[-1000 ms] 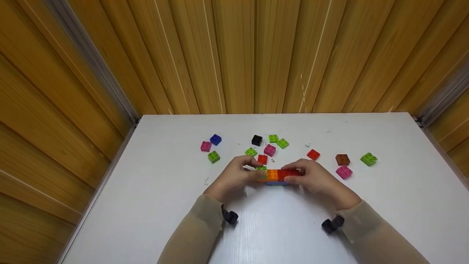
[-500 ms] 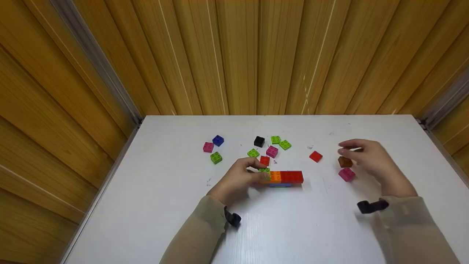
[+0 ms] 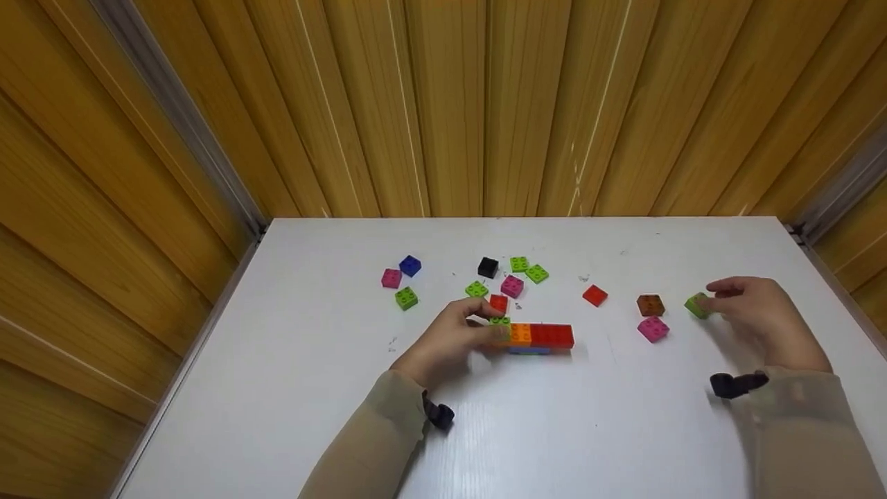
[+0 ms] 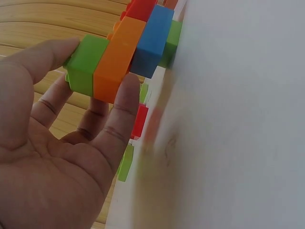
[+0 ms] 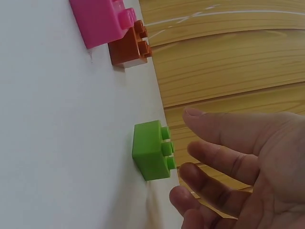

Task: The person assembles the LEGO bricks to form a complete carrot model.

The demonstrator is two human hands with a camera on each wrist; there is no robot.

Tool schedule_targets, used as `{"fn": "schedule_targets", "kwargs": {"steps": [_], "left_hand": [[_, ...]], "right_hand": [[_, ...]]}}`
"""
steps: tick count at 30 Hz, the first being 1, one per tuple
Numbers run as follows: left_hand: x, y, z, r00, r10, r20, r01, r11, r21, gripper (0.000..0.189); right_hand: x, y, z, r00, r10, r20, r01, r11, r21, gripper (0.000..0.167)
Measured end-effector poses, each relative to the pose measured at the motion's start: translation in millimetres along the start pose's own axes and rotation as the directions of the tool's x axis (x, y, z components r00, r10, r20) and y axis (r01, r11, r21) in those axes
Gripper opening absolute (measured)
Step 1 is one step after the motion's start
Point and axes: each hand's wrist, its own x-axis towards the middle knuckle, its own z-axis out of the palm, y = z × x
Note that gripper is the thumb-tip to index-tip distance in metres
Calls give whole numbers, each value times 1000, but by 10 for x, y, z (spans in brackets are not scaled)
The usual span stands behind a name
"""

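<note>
My left hand [image 3: 454, 336] grips the left end of a built block of toy bricks in the middle of the table. In the left wrist view its top green brick [image 4: 88, 64] sits on an orange brick [image 4: 119, 59], with a blue brick [image 4: 152, 40] and another green one below; a red brick [image 3: 552, 335] forms the right end. My right hand [image 3: 759, 319] is at a green brick [image 3: 696, 305] on the right. In the right wrist view the fingers are spread and loosely bent, a small gap short of that brick's studs, holding nothing.
A brown brick [image 3: 651, 305] and a pink brick [image 3: 653, 329] lie left of my right hand. A flat red brick [image 3: 594, 295] lies farther left. Behind the block are a black brick [image 3: 488, 267] and several others; a blue brick [image 3: 410, 265] sits at back left. Wooden panels stand behind.
My right hand has let go of the block's red end and moved right, past the brown brick, to the green brick. My left hand has kept its grip on the block.
</note>
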Motion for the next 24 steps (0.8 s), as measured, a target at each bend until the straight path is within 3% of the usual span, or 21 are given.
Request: {"fn": "schedule_targets", "kwargs": {"steps": [5, 10, 17, 24], "left_hand": [[-1, 8, 11, 1000, -11, 12, 11, 1000, -15, 25], [-5, 4, 3, 1000, 5, 9, -5, 1000, -16, 23], [12, -18, -3, 999, 31, 14, -31, 999, 19, 22], [22, -40, -4, 999, 29, 12, -30, 999, 37, 23]], "right_hand": [[-31, 54, 31, 998, 59, 27, -60, 998, 34, 78], [-49, 30, 74, 998, 70, -5, -70, 997, 44, 77], [-62, -72, 88, 998, 33, -47, -32, 999, 31, 77], [-86, -252, 83, 998, -61, -30, 60, 998, -25, 78]]}}
